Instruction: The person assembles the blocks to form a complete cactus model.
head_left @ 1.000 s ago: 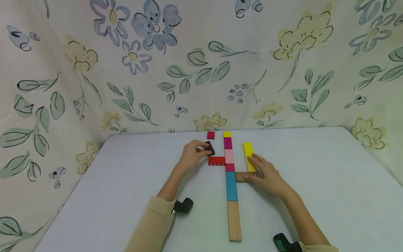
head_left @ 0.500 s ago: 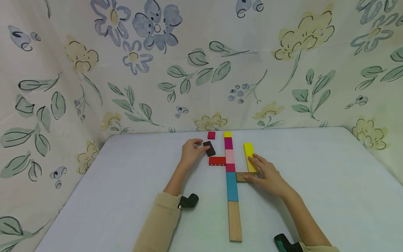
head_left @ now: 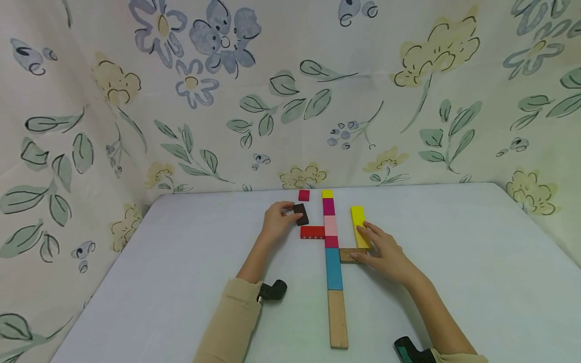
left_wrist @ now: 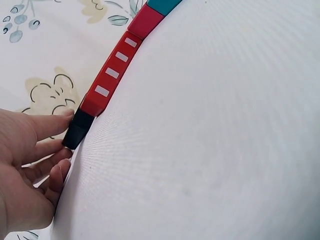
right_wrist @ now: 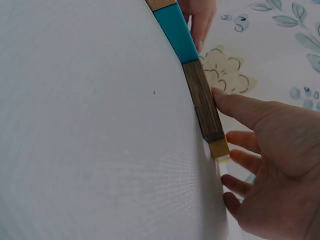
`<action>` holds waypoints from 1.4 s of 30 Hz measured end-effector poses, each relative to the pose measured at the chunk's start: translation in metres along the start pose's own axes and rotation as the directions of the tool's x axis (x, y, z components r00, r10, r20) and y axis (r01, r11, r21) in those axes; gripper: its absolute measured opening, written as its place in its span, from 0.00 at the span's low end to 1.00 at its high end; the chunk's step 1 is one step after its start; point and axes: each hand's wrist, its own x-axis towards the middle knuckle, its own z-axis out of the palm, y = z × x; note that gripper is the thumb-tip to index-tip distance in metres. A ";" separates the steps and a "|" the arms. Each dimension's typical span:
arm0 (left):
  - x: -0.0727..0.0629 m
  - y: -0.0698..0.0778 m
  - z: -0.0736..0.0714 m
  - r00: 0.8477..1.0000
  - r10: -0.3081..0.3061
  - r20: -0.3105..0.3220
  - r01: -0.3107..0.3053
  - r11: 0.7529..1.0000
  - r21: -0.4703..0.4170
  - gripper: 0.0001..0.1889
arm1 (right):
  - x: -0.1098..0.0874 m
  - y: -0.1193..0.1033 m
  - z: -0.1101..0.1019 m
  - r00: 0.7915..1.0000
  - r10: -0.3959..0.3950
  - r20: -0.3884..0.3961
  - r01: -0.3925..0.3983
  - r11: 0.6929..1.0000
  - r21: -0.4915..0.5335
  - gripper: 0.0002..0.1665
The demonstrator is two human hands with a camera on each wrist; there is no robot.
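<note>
My left hand [head_left: 277, 222] holds a small dark block [head_left: 301, 215] by its left side, thumb and forefinger against it. In the left wrist view, the thumb touches the dark block [left_wrist: 78, 129], with the other fingers bent beside it. Just nearer than that block lies a red block [head_left: 312, 232] with white marks, its right end against the column of blocks. My right hand [head_left: 386, 252] has loosely extended fingers. Its fingers touch the yellow strip [head_left: 358, 217], while the thumb rests at the brown wooden block [head_left: 348, 255], which juts right from the column.
The central column runs away from me: a light wooden block [head_left: 338, 318], a blue block [head_left: 334, 268], then pink, magenta and yellow pieces. A small red square [head_left: 304, 195] lies near the far edge of the white table [head_left: 159, 282]. Floral cloth [head_left: 272, 126] hangs behind.
The dark block has turned slightly straighter. My left forearm has shifted a little to the right, its fingers still at the block. The right hand has stayed put.
</note>
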 end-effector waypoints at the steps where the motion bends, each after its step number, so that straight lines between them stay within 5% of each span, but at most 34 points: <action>1: 0.000 0.000 0.000 1.000 0.004 0.004 -0.004 1.000 0.004 0.23 | 0.000 0.000 0.000 1.000 -0.001 0.000 0.001 1.000 0.002 0.45; 16: 0.001 -0.004 -0.004 0.995 0.064 0.079 -0.067 0.997 0.036 0.22 | 0.001 0.000 -0.001 1.000 -0.013 -0.004 0.013 1.000 -0.014 0.45; 42: -0.002 -0.003 -0.008 0.992 0.059 0.113 -0.066 0.996 0.061 0.23 | 0.002 0.003 0.001 1.000 -0.009 0.004 0.009 1.000 -0.016 0.45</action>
